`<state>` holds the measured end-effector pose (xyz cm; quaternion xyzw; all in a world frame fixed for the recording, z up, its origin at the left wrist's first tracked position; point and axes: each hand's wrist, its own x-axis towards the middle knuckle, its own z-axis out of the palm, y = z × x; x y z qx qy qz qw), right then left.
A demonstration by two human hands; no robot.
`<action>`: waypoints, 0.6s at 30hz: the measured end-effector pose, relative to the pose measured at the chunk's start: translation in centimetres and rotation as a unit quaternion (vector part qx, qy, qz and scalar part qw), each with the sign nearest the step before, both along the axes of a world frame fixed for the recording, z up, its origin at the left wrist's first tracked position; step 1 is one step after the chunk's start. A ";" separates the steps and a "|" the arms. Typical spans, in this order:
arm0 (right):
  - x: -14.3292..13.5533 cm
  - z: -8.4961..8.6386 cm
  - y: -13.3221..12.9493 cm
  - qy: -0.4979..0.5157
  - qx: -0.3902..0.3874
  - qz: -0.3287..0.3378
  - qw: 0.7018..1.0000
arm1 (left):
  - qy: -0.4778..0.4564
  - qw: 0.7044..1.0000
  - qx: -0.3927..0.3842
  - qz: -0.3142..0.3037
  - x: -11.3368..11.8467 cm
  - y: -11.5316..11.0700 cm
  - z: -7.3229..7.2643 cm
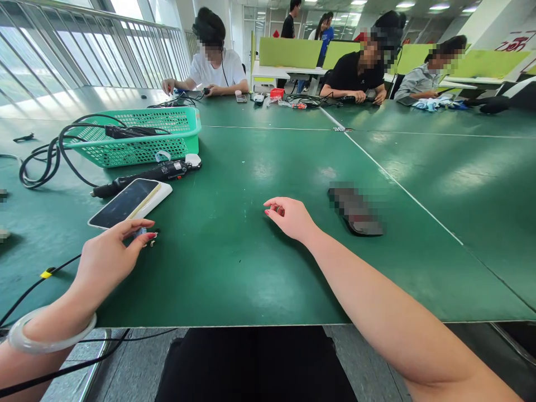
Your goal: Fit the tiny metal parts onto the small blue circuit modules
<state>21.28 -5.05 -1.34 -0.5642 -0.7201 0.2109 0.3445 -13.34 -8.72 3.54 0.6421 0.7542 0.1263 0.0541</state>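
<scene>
My left hand (109,252) is at the left of the green table, with thumb and fingers closed around a small blue-grey piece (139,233) whose kind I cannot make out. Right beside its fingertips lie several tiny dark and pale parts (153,241). Just behind that hand, a phone (125,202) with a dark screen rests on a white flat object (161,193). My right hand (288,216) is low over the middle of the table, its fingers curled in and the thumb close to the index finger. Anything between those fingertips is hidden or too small to see.
A green mesh basket (192,137) holds a black tool and cables. In front of it lies a black corded handheld tool (146,176). A dark flat object (362,218) sits right of my right hand. A black cable (25,294) runs along the left. People sit across the table.
</scene>
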 end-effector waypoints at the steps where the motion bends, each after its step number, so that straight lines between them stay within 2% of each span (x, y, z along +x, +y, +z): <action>1: 0.0 0.0 0.0 -0.001 -0.003 0.002 1.000 | -0.001 1.000 -0.006 0.014 -0.1 0.0 -0.1; 3: 0.0 0.1 0.0 -0.002 -0.010 0.004 1.000 | -0.026 0.999 -0.008 0.025 -0.3 0.1 -0.5; 6: 0.0 0.1 -0.1 -0.007 -0.019 0.003 1.000 | -0.145 0.989 0.004 -0.010 -0.2 0.7 -1.4; 9: 0.0 0.2 -0.2 -0.009 -0.022 0.006 1.000 | -0.210 0.977 -0.003 -0.037 1.2 1.5 -2.2; 11: 0.0 0.2 -0.2 -0.012 -0.023 0.009 1.000 | -0.236 0.970 -0.007 -0.060 3.1 2.0 -2.6; 14: -0.1 0.2 -0.1 -0.021 -0.022 0.013 0.999 | -0.300 0.946 -0.026 -0.124 7.3 2.6 -2.9; 16: -0.2 0.1 0.0 -0.028 -0.021 0.014 0.999 | -0.367 0.913 -0.046 -0.172 10.6 2.9 -2.8; 18: -0.2 0.1 0.0 -0.040 -0.022 0.018 0.999 | -0.459 0.863 -0.077 -0.195 13.6 3.3 -2.6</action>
